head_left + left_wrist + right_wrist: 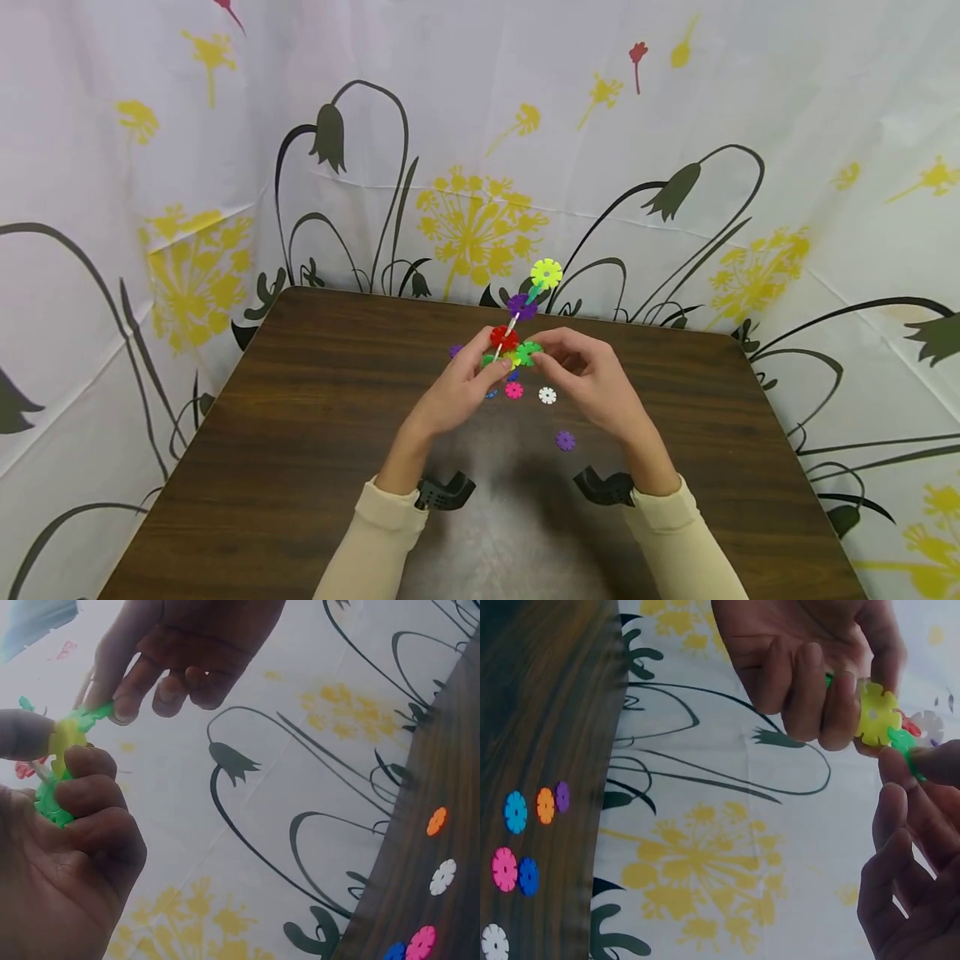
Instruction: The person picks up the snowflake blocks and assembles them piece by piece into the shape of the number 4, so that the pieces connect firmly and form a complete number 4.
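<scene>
Several notched plastic discs are joined edge to edge in a chain that slants up and away over the table. A lime disc (556,278) tops it, with a purple disc (522,307) and a red disc (504,337) lower down. At its near end, my left hand (448,398) pinches a yellow disc (879,727), while a green disc (51,804) sits against the curled fingers. My right hand (592,379) pinches another green disc (529,353) between thumb and forefinger, its edge at the yellow disc's rim. The fingers partly hide this joint.
Loose discs lie on the dark wooden table (315,417) beneath the hands: pink (505,870), white (443,877), orange (437,821), light blue (515,812) and purple (565,441) among them. A flower-printed curtain (465,108) hangs right behind the table's far edge.
</scene>
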Motion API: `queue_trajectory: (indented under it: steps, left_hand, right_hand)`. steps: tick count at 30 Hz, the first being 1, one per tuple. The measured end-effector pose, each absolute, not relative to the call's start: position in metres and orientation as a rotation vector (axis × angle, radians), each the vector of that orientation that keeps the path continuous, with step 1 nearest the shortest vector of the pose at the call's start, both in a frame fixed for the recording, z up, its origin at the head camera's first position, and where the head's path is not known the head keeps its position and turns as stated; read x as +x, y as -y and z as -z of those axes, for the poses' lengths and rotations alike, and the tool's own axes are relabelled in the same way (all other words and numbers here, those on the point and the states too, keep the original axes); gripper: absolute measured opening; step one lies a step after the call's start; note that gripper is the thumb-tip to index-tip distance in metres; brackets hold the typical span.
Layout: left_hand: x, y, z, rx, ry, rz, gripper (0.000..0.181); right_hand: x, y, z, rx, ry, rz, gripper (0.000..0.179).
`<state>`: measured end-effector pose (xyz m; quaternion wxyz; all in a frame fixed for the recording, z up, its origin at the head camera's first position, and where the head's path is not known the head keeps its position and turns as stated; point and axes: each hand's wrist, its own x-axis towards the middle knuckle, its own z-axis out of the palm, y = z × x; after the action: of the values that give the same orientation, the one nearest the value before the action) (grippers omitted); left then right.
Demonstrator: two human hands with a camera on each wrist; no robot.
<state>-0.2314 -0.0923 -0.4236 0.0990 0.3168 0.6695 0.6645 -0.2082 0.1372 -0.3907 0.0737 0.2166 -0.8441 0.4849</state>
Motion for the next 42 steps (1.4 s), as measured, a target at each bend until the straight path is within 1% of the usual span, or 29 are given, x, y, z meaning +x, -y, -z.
queue_trajectory:
  steps: [3, 6, 11, 13, 16, 20, 23, 25, 27, 30, 32, 37, 42]
  left_hand:
    - [-0.230, 0.090, 0.425, 0.933, -2.010, -1.993, 0.019]
    - [-0.227, 0.086, 0.427, 0.920, -2.192, -2.044, 0.020]
    - [-0.224, 0.075, 0.429, 0.773, -2.548, -2.155, 0.039]
    - [-0.223, 0.070, 0.430, 0.722, -2.616, -2.198, 0.044]
    - [-0.222, 0.065, 0.432, 0.679, -2.689, -2.241, 0.046]
    - [-0.224, 0.064, 0.432, 0.680, -2.707, -2.283, 0.046]
    - [-0.225, 0.066, 0.431, 0.713, -2.653, -2.277, 0.048]
    - [-0.226, 0.069, 0.431, 0.739, -2.587, -2.242, 0.046]
    - [-0.226, 0.072, 0.431, 0.764, -2.470, -2.230, 0.040]
    - [-0.226, 0.077, 0.428, 0.799, -2.277, -2.247, 0.039]
    - [-0.225, 0.080, 0.425, 0.827, -2.117, -2.299, 0.043]
    - [-0.226, 0.087, 0.420, 0.879, -1.822, -2.409, 0.056]
    - [-0.226, 0.091, 0.418, 0.803, -1.606, -2.391, 0.072]
  right_hand:
    - [-0.204, -0.134, 0.392, 0.649, 2.539, -1.429, 0.014]
    - [-0.200, -0.127, 0.393, 0.655, 2.529, -1.372, 0.010]
    - [-0.195, -0.115, 0.385, 0.652, 2.514, -1.249, 0.008]
    - [-0.193, -0.110, 0.382, 0.653, 2.513, -1.172, 0.008]
    - [-0.189, -0.103, 0.379, 0.664, 2.501, -1.061, 0.011]
    - [-0.188, -0.098, 0.379, 0.663, 2.483, -1.024, 0.015]
    - [-0.191, -0.099, 0.381, 0.641, 2.497, -1.079, 0.013]
    - [-0.193, -0.103, 0.382, 0.623, 2.515, -1.141, 0.011]
    - [-0.196, -0.108, 0.385, 0.609, 2.539, -1.212, 0.013]
    - [-0.198, -0.120, 0.392, 0.604, 2.565, -1.336, 0.020]
    - [-0.199, -0.129, 0.398, 0.603, 2.575, -1.403, 0.023]
    - [-0.206, -0.147, 0.421, 0.544, 2.656, -1.490, 0.018]
    - [-0.227, -0.164, 0.468, 0.368, 2.895, -1.441, 0.024]
